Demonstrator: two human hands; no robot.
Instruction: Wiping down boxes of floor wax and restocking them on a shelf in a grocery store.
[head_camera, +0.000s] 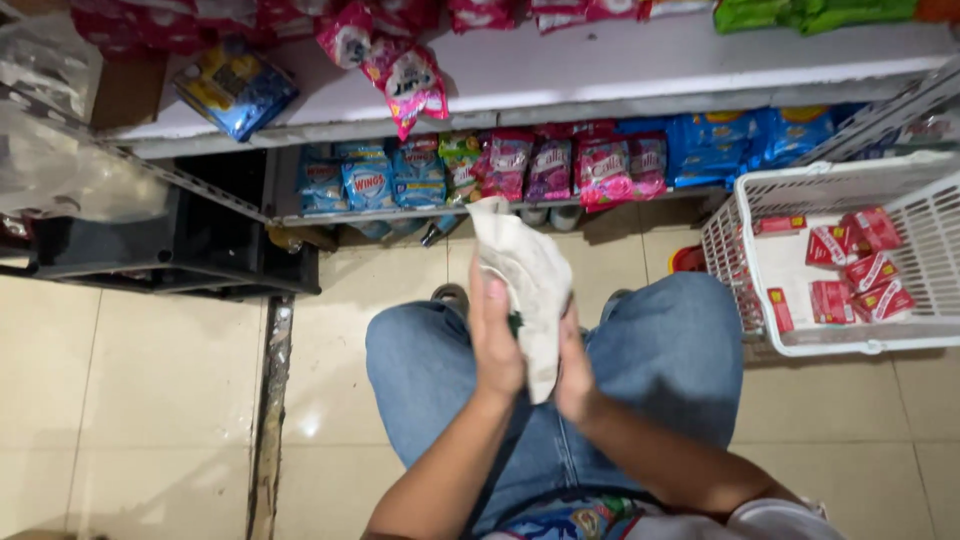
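Between the low shop shelf (520, 95) and the person's knees lies only a narrow strip of cream floor tile (150, 400). Wider open floor spreads to the left, bounded by a dark crate-like stand (190, 255) and a grimy floor joint (268, 420). On the right, a white plastic basket (740, 270) crowds the right knee, its rim just beside the blue jeans (660, 350).

A crumpled white cloth (530, 280) stands upright between the two hands, over the lap. The left hand (495, 340) presses flat against its left side, fingers straight and together, pointing up. The right hand (575, 370) closes on its lower right edge from behind. The cloth rises well above both hands, its top reaching the shelf edge in view. Something small and dark shows between cloth and left palm, too hidden to name.

Pink and red sachets (405, 75) hang over the upper shelf's front lip, with a blue-and-yellow packet (235, 88) lying flat to their left. Below, blue detergent pouches (365, 180) stand left, magenta ones (605, 168) centre, more blue right. Small red cartons (860, 265) lie heaped inside the basket.
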